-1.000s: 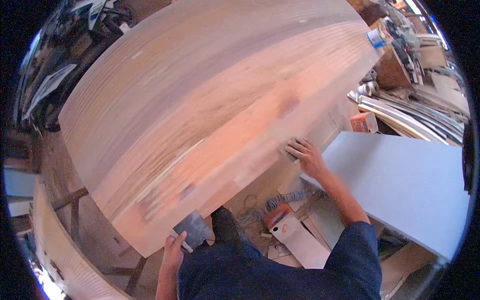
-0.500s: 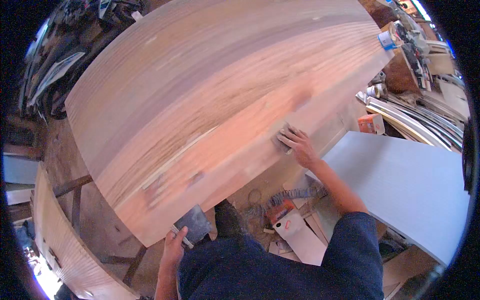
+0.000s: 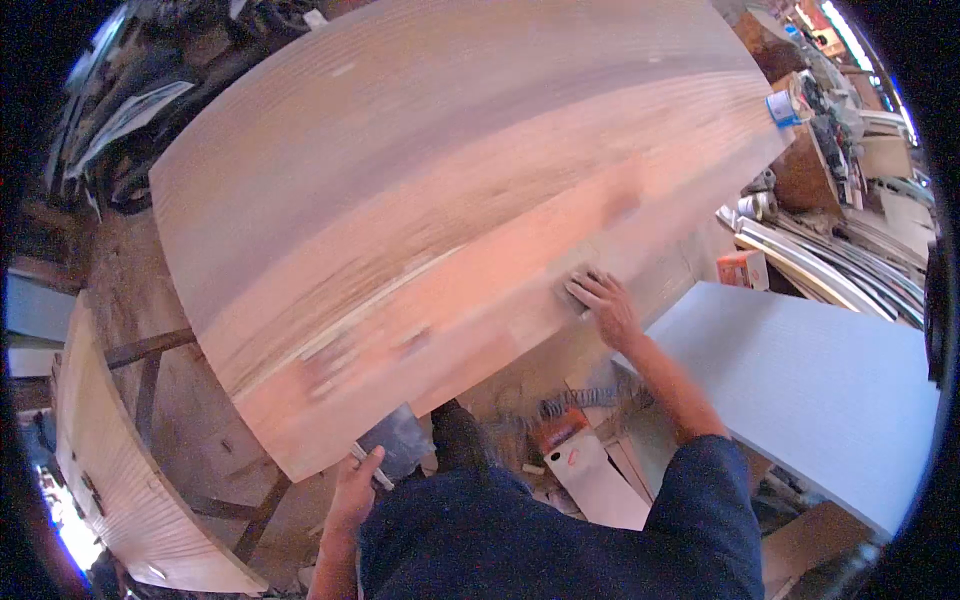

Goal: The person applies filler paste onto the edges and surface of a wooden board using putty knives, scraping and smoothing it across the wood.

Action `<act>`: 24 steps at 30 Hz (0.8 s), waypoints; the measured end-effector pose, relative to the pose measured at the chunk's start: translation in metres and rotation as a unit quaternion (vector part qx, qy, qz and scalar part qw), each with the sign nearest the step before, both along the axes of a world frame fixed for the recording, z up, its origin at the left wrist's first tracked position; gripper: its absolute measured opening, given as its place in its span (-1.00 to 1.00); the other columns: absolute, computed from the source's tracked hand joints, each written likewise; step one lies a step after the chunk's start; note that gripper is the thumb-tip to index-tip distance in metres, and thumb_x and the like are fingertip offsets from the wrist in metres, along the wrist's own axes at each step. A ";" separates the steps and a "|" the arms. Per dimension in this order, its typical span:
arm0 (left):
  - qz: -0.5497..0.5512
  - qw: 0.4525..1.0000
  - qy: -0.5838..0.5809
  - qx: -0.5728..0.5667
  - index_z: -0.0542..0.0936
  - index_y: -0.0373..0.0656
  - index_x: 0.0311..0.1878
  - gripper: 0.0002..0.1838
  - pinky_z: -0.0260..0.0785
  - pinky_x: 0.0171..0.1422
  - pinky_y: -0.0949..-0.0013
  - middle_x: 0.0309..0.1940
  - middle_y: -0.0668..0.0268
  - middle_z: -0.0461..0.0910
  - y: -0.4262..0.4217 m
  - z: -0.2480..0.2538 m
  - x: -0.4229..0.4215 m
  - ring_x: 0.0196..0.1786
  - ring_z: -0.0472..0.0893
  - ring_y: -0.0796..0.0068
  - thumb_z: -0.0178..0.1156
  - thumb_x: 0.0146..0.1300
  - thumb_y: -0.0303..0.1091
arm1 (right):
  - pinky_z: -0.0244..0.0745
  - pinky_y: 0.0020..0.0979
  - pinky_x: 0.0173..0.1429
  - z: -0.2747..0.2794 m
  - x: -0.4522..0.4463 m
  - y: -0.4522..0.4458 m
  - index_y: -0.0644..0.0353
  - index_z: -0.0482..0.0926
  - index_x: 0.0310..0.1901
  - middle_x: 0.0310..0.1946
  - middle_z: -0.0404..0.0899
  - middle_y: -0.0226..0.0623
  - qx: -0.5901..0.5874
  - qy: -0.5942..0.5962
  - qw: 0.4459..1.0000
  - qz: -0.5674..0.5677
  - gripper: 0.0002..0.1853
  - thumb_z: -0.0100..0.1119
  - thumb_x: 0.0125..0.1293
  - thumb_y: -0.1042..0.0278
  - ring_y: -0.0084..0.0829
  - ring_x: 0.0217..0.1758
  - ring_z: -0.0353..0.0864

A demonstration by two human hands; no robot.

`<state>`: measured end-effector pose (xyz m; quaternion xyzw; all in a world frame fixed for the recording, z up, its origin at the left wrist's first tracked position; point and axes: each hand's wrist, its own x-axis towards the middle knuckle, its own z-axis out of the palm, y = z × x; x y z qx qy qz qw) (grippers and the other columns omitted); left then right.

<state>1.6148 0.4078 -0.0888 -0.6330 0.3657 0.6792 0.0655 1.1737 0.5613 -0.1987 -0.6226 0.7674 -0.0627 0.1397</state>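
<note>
A large wood-grained panel (image 3: pixel 480 345) lies in front of me, with pinkish smears along its near part. My right hand (image 3: pixel 608 305) is on the panel near its front edge, fingers pressed over a small dark grey flat pad (image 3: pixel 574 294); most of the pad is under the fingers, so its exact kind is unclear. My left hand (image 3: pixel 357 488) is down by the panel's near left corner. It grips a dark grey square plate (image 3: pixel 400 442) with pale smudges, thumb on top. A narrow light strip (image 3: pixel 374 466) shows along the plate's gripped edge.
To the right stands a pale board (image 3: pixel 800 370). A tin can (image 3: pixel 783 110) sits at the panel's far right corner. Long strips (image 3: pixel 810 270) and an orange-white box (image 3: pixel 742 270) lie beyond. A curved wooden panel (image 3: pixel 120 450) leans at left; offcuts (image 3: pixel 598 485) lie below.
The view has shifted slightly, so the scene sits a little to the right. My right hand stays on the pad in about the same spot; my left hand keeps its grip on the plate.
</note>
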 end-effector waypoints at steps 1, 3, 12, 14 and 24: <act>0.007 1.000 0.004 0.009 0.46 -0.36 0.08 -0.58 0.29 0.16 0.36 -0.07 0.25 0.56 -0.001 -0.002 0.001 0.01 0.51 0.42 0.09 0.31 -0.22 | 0.15 -0.10 0.38 0.001 0.009 -0.004 0.03 0.48 0.19 0.25 0.40 -0.32 -0.021 -0.002 1.000 -0.004 -0.46 0.01 0.10 0.54 -0.16 0.39 0.23; 0.020 0.999 0.025 -0.001 0.47 -0.34 0.06 -0.60 0.32 0.10 0.38 -0.08 0.26 0.56 0.000 -0.004 0.010 -0.03 0.52 0.44 0.10 0.31 -0.21 | 0.16 -0.10 0.37 -0.008 0.029 -0.016 0.03 0.49 0.18 0.25 0.41 -0.31 -0.056 -0.009 0.998 -0.012 -0.46 0.00 0.09 0.55 -0.15 0.38 0.26; 0.141 0.983 0.113 0.012 0.45 -0.28 0.05 -0.67 0.38 -0.08 0.39 -0.16 0.33 0.55 0.013 -0.020 0.026 -0.10 0.53 0.48 0.12 0.29 -0.30 | 0.33 -0.11 0.23 -0.034 0.021 0.043 0.04 0.48 0.17 0.18 0.45 -0.19 -0.106 -0.085 0.991 -0.003 -0.53 -0.03 0.18 0.48 -0.14 0.28 0.38; 0.170 0.976 0.138 -0.007 0.44 -0.28 0.06 -0.66 0.38 -0.08 0.38 -0.12 0.31 0.55 0.022 -0.043 0.041 -0.06 0.53 0.46 0.11 0.29 -0.31 | 0.50 -0.18 0.03 -0.040 -0.019 0.057 0.07 0.52 0.13 0.04 0.54 -0.05 -0.169 -0.107 0.973 -0.117 -0.58 -0.07 0.23 0.52 -0.15 0.13 0.51; 0.075 0.991 0.111 -0.006 0.39 -0.33 0.13 -0.58 0.38 0.06 0.30 -0.05 0.19 0.52 0.027 -0.109 0.091 -0.02 0.54 0.34 0.13 0.26 -0.32 | 0.46 -0.12 0.07 -0.125 -0.089 0.029 0.04 0.59 0.01 -0.09 0.61 -0.06 -0.104 0.135 0.933 -0.317 -0.65 0.01 0.22 0.20 -0.04 -0.03 0.58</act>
